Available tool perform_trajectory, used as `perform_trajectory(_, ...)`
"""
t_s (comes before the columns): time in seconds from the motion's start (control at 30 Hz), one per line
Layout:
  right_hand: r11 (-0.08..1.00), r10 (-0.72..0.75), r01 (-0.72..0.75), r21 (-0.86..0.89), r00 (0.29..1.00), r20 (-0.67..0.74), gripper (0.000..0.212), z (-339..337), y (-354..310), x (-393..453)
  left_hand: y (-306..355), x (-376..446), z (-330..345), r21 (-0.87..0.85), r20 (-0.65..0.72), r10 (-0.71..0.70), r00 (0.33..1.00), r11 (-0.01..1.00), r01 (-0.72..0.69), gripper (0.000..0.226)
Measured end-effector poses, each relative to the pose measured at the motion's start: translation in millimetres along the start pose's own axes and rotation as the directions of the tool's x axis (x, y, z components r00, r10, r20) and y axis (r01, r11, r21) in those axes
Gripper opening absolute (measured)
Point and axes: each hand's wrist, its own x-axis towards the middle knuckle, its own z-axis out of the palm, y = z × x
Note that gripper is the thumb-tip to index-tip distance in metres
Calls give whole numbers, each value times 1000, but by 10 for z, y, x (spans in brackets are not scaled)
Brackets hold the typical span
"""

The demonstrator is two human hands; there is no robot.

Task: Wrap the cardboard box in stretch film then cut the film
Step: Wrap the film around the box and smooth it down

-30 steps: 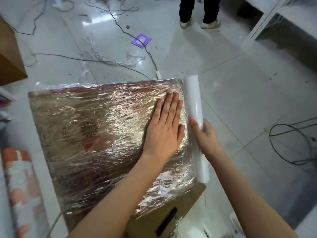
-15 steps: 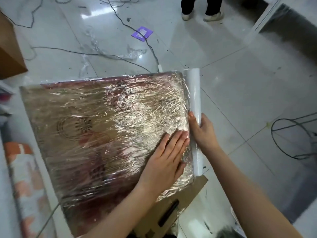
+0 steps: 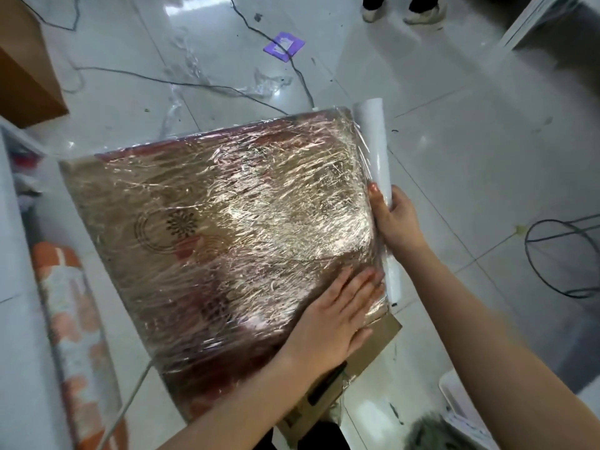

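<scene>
left hand (image 3: 334,316): flat, fingers spread, now lower on wrapped cardboard box (image 3: 227,241) | right hand (image 3: 394,222): still gripping film roll (image 3: 376,177) beside it

— Bright overall? 
— Bright, even, from overhead; white glare patches on the glossy floor tiles (image 3: 454,131) near the top edge.
— Glare elsewhere? 
— Strong, streaky sparkle across the crinkled stretch film (image 3: 253,203) over the cardboard box (image 3: 373,345), washing out the print beneath.
— Shadows? 
— Soft, faint, just beside the box's right edge.
— Sharpness? 
— Middle fairly crisp; right forearm (image 3: 506,336) smeared by motion, lower corners blurred.
— Distortion? 
— Wide-angle bowing toward the edges, tile seams curving.
</scene>
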Motion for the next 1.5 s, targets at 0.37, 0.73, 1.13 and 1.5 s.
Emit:
perform_trajectory(0.37, 1000, -6, 6, 23, 1000, -27, 28, 44, -25, -123, -263, -847, -83, -91, 40, -346, 937, 933, 349, 65)
perform_trajectory(0.73, 999, 25, -26, 31, 999, 30, 43, 41, 104, -466, -1188, 52, -1280, 43, 177, -665, 726, 742, 669, 105)
perform_trajectory(1.13, 933, 77, -44, 356, 994, -79, 47, 29, 247, -798, -1004, -96, -1231, -54, 121, -564, 817, 818, 573, 79)
perform_trajectory(1.5, 898, 77, 0, 440, 984, -158, 60, 251, 496, -530, -965, -37, -859, -48, -127, -526, 841, 850, 524, 76)
